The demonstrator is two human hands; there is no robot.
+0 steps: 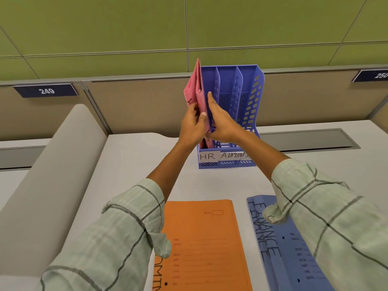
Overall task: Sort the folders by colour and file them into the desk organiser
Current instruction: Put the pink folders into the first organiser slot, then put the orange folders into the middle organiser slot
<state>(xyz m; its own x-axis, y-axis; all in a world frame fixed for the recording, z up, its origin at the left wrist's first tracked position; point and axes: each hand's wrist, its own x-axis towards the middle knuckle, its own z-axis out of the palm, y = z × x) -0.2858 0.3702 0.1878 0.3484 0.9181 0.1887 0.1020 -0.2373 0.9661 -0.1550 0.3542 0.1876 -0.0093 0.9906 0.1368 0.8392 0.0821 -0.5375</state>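
A blue desk organiser (253, 95) with three slots stands at the back of the desk; its paper labels read HR, ADMIN and a third that is cut off. Pink folders (197, 85) stand upright in the leftmost slot, above the HR label. My left hand (192, 124) pinches the pink folders from the left. My right hand (220, 120) presses against them from the right, thumb on their front edge and fingers reaching into the slot. An orange folder (201, 244) lies flat near me. Blue folders (281, 246) marked FINANCE lie to its right, partly under my right sleeve.
A grey padded divider (52, 175) runs along the left of the desk. Behind the organiser is a beige partition with number plates 249 (47, 90) and 250 (375, 75). A recessed cable tray (310, 140) sits right of the organiser.
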